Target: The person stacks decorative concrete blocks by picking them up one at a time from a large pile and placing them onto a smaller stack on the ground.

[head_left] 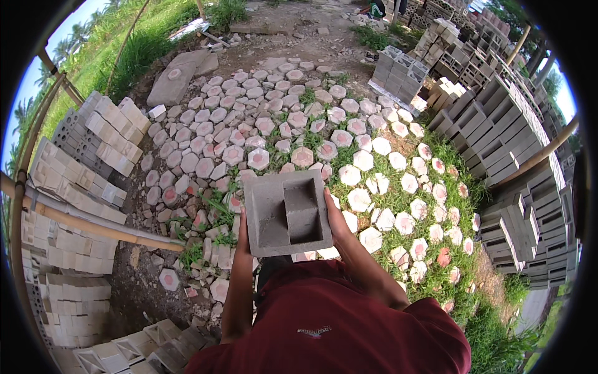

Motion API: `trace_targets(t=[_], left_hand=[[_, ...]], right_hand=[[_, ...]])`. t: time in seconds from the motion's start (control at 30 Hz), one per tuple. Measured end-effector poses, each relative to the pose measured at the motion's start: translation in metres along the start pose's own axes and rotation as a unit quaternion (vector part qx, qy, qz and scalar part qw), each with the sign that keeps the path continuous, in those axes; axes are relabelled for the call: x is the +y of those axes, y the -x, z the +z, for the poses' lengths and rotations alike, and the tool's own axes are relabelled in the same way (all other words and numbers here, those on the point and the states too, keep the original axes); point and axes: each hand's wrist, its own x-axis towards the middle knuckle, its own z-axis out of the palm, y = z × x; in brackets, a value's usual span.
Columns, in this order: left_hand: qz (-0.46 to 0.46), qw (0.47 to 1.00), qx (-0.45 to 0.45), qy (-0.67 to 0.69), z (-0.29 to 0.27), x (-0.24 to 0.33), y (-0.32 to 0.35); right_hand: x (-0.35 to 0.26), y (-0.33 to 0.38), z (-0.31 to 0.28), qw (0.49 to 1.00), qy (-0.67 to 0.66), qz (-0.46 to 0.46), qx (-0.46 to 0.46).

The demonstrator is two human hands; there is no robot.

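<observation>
Between my two hands I hold a grey concrete block [265,209] in front of my body. The block is square with a raised rim, and inside it has a recessed face and a deeper box-shaped hollow. My left hand [243,232] presses against its left side, and my right hand [335,217] grips the right side. Most of the fingers are hidden behind or beneath the block. Below it are my dark red shirt and both bare forearms.
Hexagonal paving stones [258,159] with grass between them cover the ground. Pale blocks [115,134] are stacked at left, beside a bamboo pole [99,221]. Grey blocks [498,128] form a long stack at right. More grey blocks [398,75] stand at the far right.
</observation>
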Motion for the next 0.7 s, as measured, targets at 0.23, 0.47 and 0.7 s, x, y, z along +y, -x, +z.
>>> trace_targets(t=[0.23,0.47,0.7], left_hand=[[-0.065,0.997,-0.044,-0.018,0.005,0.057,-0.134],[-0.142,0.984,-0.095,-0.039,0.006,0.128,-0.246],[-0.193,0.967,-0.140,-0.087,0.052,0.129,-0.333]], right_hand=[[-0.021,-0.104,0.019,0.992,-0.006,-0.046,0.116],[-0.054,-0.187,0.058,0.973,0.012,-0.017,0.229],[-0.107,-0.211,0.058,0.952,-0.032,-0.053,0.301]])
